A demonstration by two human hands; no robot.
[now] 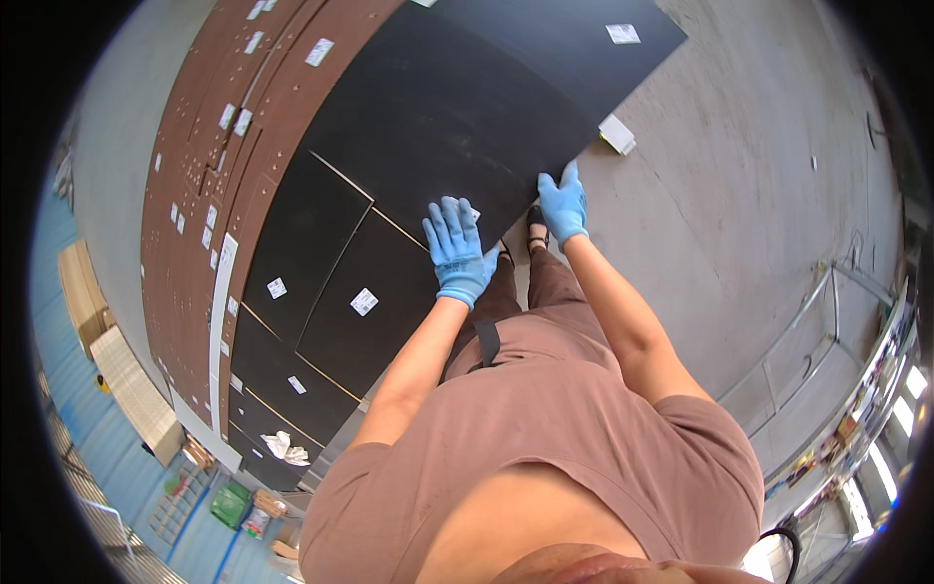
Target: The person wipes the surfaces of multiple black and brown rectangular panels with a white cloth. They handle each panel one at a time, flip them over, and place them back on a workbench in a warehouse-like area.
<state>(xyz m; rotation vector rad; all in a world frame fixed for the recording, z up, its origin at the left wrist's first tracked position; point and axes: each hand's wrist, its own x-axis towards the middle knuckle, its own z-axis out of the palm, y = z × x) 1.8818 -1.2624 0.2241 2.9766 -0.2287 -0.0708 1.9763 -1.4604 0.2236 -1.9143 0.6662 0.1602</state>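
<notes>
My left hand [457,251], in a blue work glove, lies with its fingers stretched and spread on a large black panel [448,107]. It partly covers a white label near the panel's close edge. My right hand [563,206], gloved the same way, is at the panel's right edge. Its thumb and a finger point away from me, apart from each other; the other fingers are partly hidden. Smaller black panels [311,229] lie to the left, split by thin pale seams and bearing white labels [364,302].
Brown panels [195,165] with labels and small dots run along the left. A small white block [617,134] lies on the grey floor [739,195] by the panel's right edge. A metal frame [832,302] stands at right. Crumpled white paper [284,448] sits at lower left.
</notes>
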